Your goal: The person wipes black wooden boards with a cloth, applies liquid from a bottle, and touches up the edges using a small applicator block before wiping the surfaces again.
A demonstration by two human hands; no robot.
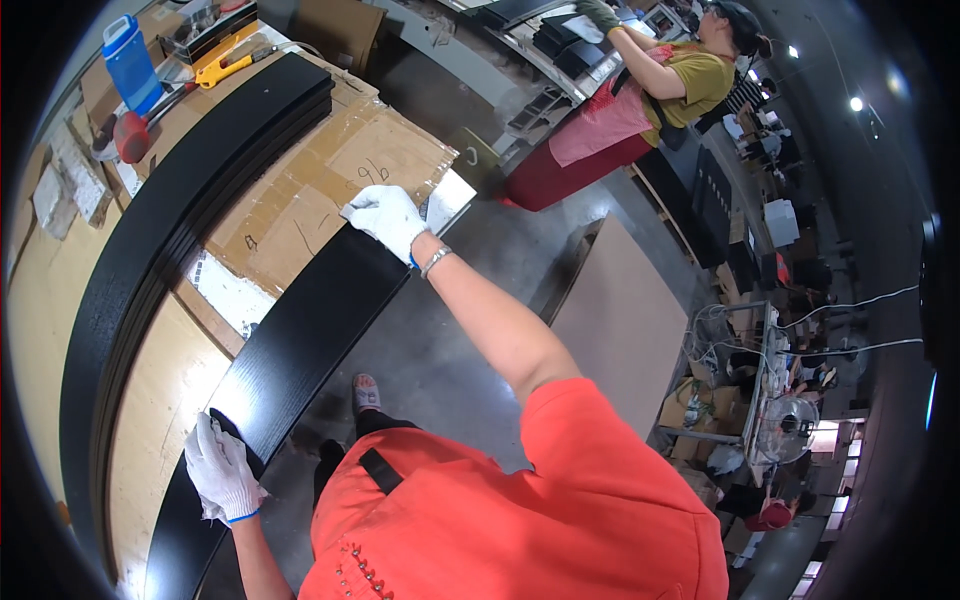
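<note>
At the black board [312, 318], left hand [220, 472] and right hand [389, 216] bend fingers [362, 206] (grip hidden; can't tell).

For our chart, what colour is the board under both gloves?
The board is black, clearest in head view.

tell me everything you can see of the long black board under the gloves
The long, flat black board looks like wood or veneer, with fine grain and a pale sheen on its face. It runs slantwise from the brown cardboard toward the lower left, where its near end is out of view. Its outline bows slightly, perhaps from the lens. The right grip touches its far end; the left grip lies over it farther down, beside a dark patch I cannot identify.
</note>
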